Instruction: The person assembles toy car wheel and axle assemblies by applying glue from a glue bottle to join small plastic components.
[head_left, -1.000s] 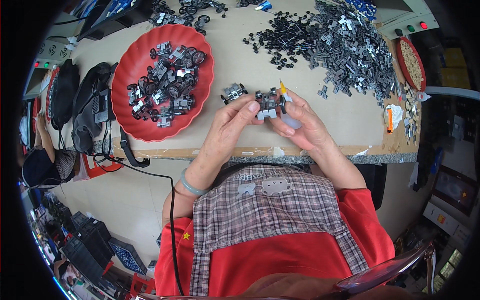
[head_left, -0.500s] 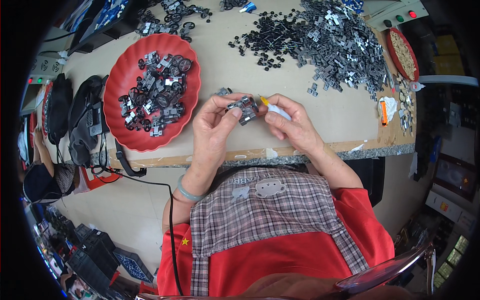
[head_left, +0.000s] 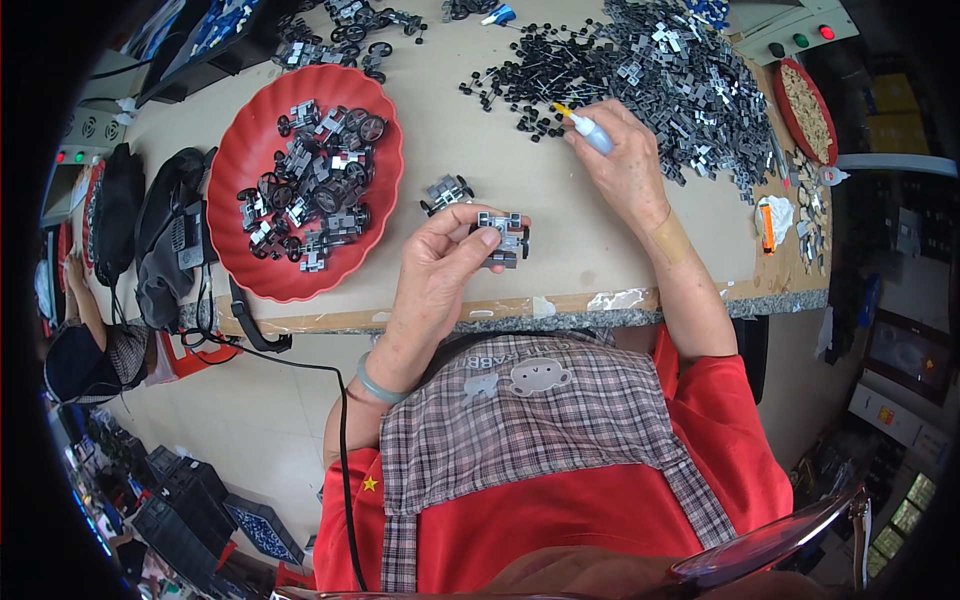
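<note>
Between the thumb and fingers of the left hand (head_left: 440,262) sits a small grey wheeled assembly (head_left: 505,241), its dark wheels showing at the side away from the palm; that grip is closed around it, above the near part of the table (head_left: 590,260). Just beyond the gripping fingers, a second wheeled piece (head_left: 446,194) lies on the tabletop. Farther out to the right of this grip, the right hand (head_left: 628,160) grasps a small translucent bottle (head_left: 593,135) with a yellow tip pointing away from the person. Right by that hand's fingertips is the edge of a heap of black-ended axles (head_left: 550,65); whether they touch, I cannot tell. Behind and right of the bottle grip spreads a large pile of grey parts (head_left: 700,105). To the left of the left hand's grip, well clear of it, stands a scalloped red tray (head_left: 229,190) holding a cluster of wheeled assemblies (head_left: 325,190).
</note>
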